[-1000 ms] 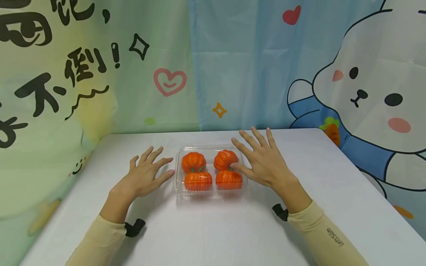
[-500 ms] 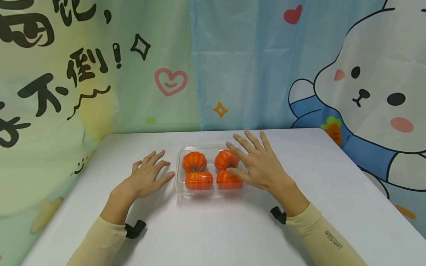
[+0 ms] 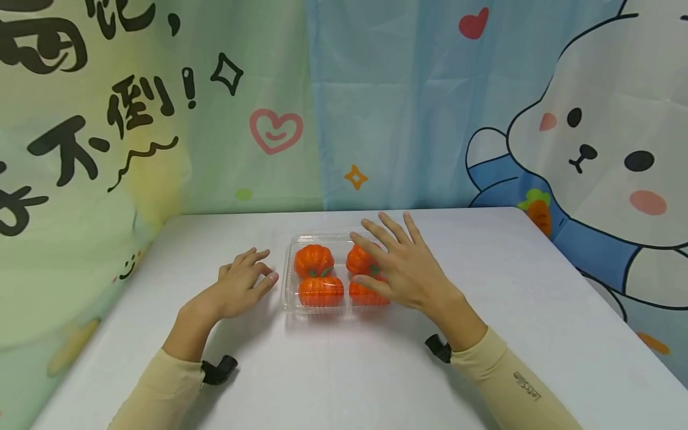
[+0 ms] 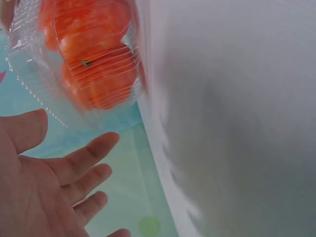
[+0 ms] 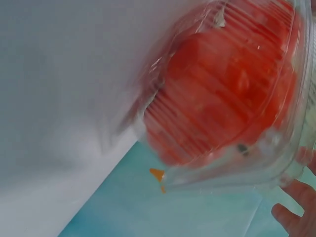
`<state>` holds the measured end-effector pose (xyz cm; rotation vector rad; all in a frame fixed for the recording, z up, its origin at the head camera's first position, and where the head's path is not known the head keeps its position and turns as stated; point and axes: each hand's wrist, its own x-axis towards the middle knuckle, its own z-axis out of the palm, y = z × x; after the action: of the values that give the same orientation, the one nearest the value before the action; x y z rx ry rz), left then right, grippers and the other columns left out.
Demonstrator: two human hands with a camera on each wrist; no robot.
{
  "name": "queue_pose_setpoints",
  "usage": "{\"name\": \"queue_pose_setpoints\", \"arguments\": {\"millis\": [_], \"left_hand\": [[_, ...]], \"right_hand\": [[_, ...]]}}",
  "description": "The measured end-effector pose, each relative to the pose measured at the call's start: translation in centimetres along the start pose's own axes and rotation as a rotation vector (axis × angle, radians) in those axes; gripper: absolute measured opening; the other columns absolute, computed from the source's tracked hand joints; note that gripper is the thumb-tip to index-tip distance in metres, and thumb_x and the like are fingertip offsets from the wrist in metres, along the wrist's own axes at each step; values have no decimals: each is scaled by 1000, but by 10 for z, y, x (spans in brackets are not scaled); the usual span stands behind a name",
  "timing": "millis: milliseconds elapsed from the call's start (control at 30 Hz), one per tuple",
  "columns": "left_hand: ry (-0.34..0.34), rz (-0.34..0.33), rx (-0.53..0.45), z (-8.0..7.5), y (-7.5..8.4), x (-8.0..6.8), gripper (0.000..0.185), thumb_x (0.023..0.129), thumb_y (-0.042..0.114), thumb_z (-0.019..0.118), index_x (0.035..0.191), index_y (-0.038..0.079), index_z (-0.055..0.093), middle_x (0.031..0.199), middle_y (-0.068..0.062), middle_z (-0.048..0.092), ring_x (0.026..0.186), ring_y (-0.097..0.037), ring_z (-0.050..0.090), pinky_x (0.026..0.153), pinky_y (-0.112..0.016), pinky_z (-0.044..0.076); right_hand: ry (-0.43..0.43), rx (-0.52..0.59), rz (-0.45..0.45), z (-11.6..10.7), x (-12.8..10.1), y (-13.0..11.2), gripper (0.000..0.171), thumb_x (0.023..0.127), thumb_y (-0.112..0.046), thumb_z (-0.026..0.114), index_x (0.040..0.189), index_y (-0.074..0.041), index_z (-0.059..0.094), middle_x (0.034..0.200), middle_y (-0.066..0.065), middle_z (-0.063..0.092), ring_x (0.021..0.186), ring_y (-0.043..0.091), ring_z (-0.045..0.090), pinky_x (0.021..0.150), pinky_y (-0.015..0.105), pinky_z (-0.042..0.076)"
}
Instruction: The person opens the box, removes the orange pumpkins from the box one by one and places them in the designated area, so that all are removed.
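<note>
Clear plastic box (image 3: 341, 272) w/ four orange pumpkins (image 3: 314, 260) sits mid-table (image 3: 376, 370), nearer the far edge. Right hand (image 3: 405, 269) lies over its right side, fingers spread, grasping nothing. Left hand (image 3: 236, 286) rests just beside the box's left wall, fingers relaxed, loosely bent, not gripping.

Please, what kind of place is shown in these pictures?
Probably an indoor recording corner, not a real kitchen or shop. A plain white table stands against a cartoon rabbit backdrop curtain, and on it sits only a clear plastic clamshell box of four orange toy pumpkins.
</note>
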<state>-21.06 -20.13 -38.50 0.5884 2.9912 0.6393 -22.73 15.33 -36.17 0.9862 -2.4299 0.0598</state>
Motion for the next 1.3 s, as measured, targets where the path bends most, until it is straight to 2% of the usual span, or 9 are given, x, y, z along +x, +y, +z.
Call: {"name": "queue_pose_setpoints", "arguments": {"millis": [300, 667, 867, 1067, 1300], "left_hand": [[-21, 24, -55, 2, -1, 0, 38, 110, 36, 44, 109, 7, 69, 157, -20, 42, 151, -47, 21, 108, -73, 23], [-35, 49, -81, 2, -1, 0, 35, 110, 36, 46, 97, 13, 68, 148, -19, 50, 142, -47, 33, 100, -69, 29], [-57, 49, -97, 4, 0, -2, 37, 110, 35, 44, 96, 13, 70, 144, -19, 52, 141, -46, 33, 97, -66, 31], [-81, 45, -117, 5, -2, -7, 37, 110, 33, 43, 95, 15, 72, 143, -17, 52, 140, -43, 34, 97, -65, 31], [-84, 65, -127, 5, 1, -3, 37, 111, 33, 42, 95, 16, 71, 143, -15, 52, 141, -42, 33, 96, -65, 30]], "right_hand": [[-9, 4, -24, 5, 7, -10, 71, 98, -68, 47, 154, -25, 48, 161, 7, 42, 152, 37, 30, 122, 65, 11], [-3, 13, -82, 6, 13, -18, 71, 98, -66, 48, 154, -24, 47, 160, 7, 44, 152, 35, 32, 123, 62, 12], [-10, 16, -109, 10, 14, -23, 72, 98, -68, 47, 154, -24, 47, 159, 8, 45, 152, 35, 31, 123, 62, 13], [7, 52, -132, 15, 14, -31, 71, 97, -68, 49, 152, -23, 50, 155, 8, 48, 150, 35, 35, 121, 64, 19], [13, 64, -142, 13, 16, -33, 72, 96, -70, 50, 151, -22, 52, 155, 7, 49, 150, 33, 36, 123, 61, 16]]}}
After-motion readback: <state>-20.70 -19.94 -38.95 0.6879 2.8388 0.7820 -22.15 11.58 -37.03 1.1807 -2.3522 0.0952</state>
